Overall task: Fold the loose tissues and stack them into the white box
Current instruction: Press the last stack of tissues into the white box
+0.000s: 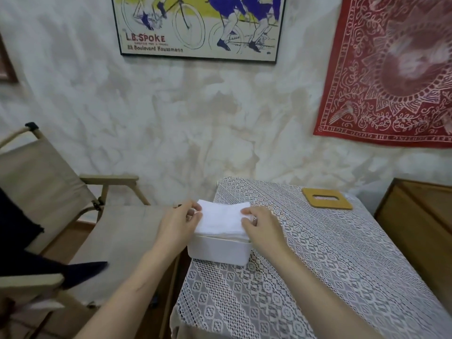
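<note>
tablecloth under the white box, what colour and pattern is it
The tablecloth is white-grey lace with geometric openwork bands, seen clearly in the head view.

A lace-covered table [318, 277] bears a white box [217, 252] (left edge) and a wooden lid [326, 206].

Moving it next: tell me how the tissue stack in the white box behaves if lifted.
Tissue stack: probably light, floppy, thin sheets piled above the white box. Layers may slide; left hand and right hand hold its ends.

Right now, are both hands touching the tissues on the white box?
Touching. The head view shows the left hand pinching the tissues at the left edge and the right hand gripping their right edge.
</note>
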Demonstrator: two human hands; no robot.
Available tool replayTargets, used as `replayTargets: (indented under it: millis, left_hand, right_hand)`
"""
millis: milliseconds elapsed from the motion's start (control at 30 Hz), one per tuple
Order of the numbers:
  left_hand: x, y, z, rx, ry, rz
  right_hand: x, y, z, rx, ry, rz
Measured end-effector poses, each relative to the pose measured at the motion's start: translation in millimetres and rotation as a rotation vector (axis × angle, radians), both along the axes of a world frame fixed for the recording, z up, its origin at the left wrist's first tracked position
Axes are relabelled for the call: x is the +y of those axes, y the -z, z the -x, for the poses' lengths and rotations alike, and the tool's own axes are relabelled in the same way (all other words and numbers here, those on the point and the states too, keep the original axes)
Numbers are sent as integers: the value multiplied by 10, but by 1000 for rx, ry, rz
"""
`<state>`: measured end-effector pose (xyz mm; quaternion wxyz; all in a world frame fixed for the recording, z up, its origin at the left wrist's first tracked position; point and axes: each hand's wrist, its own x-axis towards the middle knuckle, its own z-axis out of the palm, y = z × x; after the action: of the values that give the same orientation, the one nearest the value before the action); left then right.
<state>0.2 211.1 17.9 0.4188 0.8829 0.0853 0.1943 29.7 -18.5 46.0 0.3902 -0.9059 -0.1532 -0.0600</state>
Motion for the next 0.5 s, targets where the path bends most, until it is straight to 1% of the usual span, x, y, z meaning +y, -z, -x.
replayTargets:
  millis: [167, 233, 367, 500]
  left_hand:
    - [5, 47, 23, 11, -8, -124]
    - [3, 58, 11, 21, -20, -163]
    - [-1, 99, 4, 12, -37, -115]
    - [31, 129, -6, 50, -11, -72]
  right_hand:
    - [9, 105, -15, -71, -4, 184]
    - [6, 127, -25, -77, 1, 226]
    - [-15, 161, -42, -67, 6, 265]
    - [-4, 180, -78, 71, 19, 227]
